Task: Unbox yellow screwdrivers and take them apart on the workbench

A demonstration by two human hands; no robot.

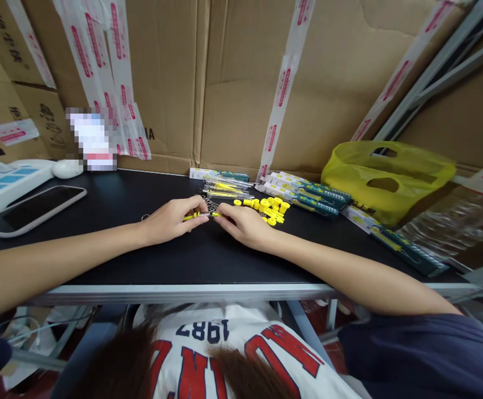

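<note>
My left hand (169, 220) is closed, thumb and fingers pinching a thin yellow rod (189, 217) with a small metal coil spring (203, 214) along it. My right hand (243, 226) pinches the small yellow end (215, 214) of the same piece, so the two hands meet over the black table. Just beyond the fingertips lies a tangle of metal springs or hooks (211, 204), partly covered by the hands. Next to my right hand is a heap of yellow plastic caps and rods (272, 209). Clear tubes with yellow strips (227, 187) lie behind.
Green and white printed boxes (303, 194) lie at the back right, another box (395, 241) nearer. A yellow plastic bag (386, 177) stands behind them. On the left are a phone (34, 208) and a power strip (13, 185). Cardboard (241, 83) walls the back.
</note>
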